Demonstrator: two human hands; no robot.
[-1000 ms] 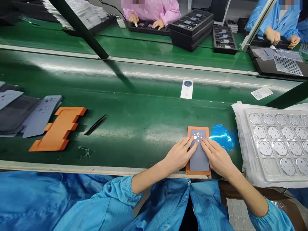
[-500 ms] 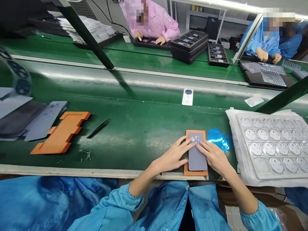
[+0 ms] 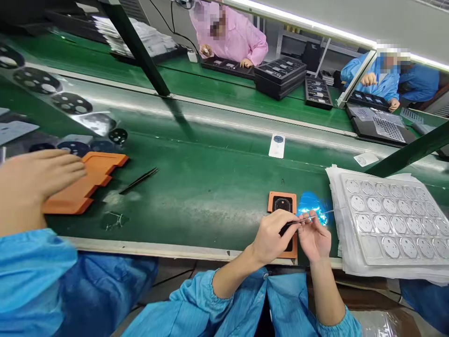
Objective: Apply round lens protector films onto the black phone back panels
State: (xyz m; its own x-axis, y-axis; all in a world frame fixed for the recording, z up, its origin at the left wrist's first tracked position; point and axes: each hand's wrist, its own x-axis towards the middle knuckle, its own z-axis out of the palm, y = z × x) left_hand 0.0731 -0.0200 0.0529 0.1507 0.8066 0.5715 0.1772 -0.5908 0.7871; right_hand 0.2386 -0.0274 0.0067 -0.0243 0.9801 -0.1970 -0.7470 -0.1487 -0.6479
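Note:
My left hand (image 3: pixel 272 238) is closed on a thin grey panel (image 3: pixel 293 223), shaped like a phone back cover and seen almost edge-on. My right hand (image 3: pixel 315 238) is turned palm up, its fingertips pinching the panel's other side. A fine pale line runs rightward from those fingers; what it is I cannot make out. Under both hands lies an orange fixture (image 3: pixel 272 202) with a dark recess, where a round black disc (image 3: pixel 282 204) shows at the far end. My left hand hides much of the fixture. Blue film (image 3: pixel 311 202) lies just beyond my right hand.
A tray of round pieces (image 3: pixel 371 256) stands right. Black tweezers (image 3: pixel 138 181) and another orange fixture (image 3: pixel 100 174) lie left, where a co-worker's hand (image 3: pixel 42 175) reaches in. A white card (image 3: pixel 277 149) lies ahead. Two co-workers sit across the bench.
The grey panel, flat on the orange fixture before, is now lifted and tilted edge-on between my hands, uncovering the recess. My right hand has turned palm up. A co-worker's hand has come in at left.

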